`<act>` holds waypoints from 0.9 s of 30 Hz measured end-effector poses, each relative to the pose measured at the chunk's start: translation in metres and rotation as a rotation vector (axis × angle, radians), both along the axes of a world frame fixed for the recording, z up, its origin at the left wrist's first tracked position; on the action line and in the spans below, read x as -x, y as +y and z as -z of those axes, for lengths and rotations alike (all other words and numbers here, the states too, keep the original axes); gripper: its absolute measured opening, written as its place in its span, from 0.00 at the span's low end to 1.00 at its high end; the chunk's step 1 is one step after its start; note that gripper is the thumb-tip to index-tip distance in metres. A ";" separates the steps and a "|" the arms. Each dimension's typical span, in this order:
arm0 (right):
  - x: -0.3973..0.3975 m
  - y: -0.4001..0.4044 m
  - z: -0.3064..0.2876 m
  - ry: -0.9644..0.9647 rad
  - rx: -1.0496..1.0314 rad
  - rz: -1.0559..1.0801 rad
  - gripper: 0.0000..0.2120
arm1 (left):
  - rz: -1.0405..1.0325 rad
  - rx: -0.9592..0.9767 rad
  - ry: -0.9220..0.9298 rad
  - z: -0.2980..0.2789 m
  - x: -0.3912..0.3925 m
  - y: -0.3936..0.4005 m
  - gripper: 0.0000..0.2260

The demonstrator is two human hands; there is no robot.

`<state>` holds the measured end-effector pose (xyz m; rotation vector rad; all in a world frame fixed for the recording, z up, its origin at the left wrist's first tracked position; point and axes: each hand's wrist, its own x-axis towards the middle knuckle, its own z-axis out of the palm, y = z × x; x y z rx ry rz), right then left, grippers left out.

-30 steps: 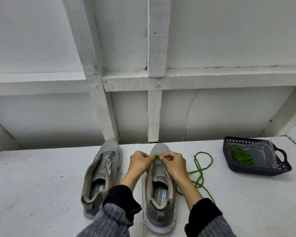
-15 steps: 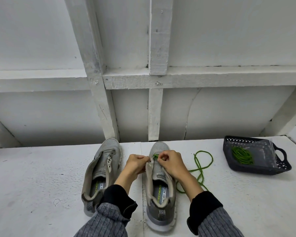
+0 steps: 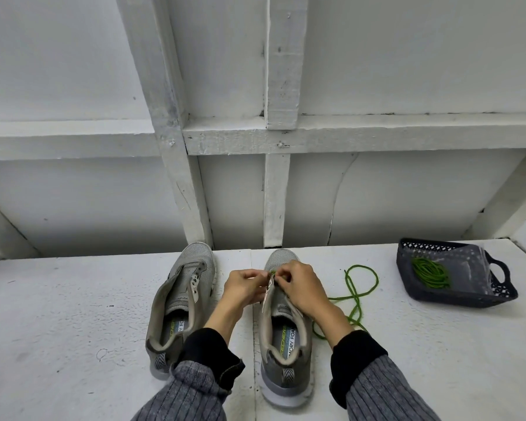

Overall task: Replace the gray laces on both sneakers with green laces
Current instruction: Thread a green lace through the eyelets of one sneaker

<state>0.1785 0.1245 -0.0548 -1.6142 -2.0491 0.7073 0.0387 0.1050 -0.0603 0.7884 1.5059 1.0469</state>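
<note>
Both hands met over the right sneaker (image 3: 283, 338), the left hand (image 3: 245, 285) gripping its eyelet flap while the right hand (image 3: 298, 284) pinched the green lace (image 3: 357, 294), whose slack trailed toward three o'clock.

Both hands' fingertips cover the right sneaker's (image 3: 281, 323) front eyelets, so the green lace (image 3: 360, 294) end under that grip is too small to make out. Forearms run off the bottom edge.

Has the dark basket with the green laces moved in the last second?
No. The dark basket sits in the same spot at the table's right end, below the slanted wall brace.
</note>
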 end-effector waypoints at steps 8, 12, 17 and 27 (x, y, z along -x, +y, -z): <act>-0.008 -0.010 0.003 0.371 0.003 0.305 0.04 | -0.111 -0.089 0.054 0.011 -0.010 0.005 0.08; -0.013 -0.024 0.005 0.430 0.092 0.442 0.08 | -0.301 -0.213 -0.156 -0.002 -0.009 0.008 0.10; -0.016 -0.026 -0.001 0.339 0.351 0.444 0.17 | -0.323 -0.484 0.185 -0.033 0.023 0.008 0.08; -0.005 -0.029 -0.019 0.115 0.239 0.490 0.10 | 0.259 -0.354 1.085 0.013 0.020 -0.003 0.07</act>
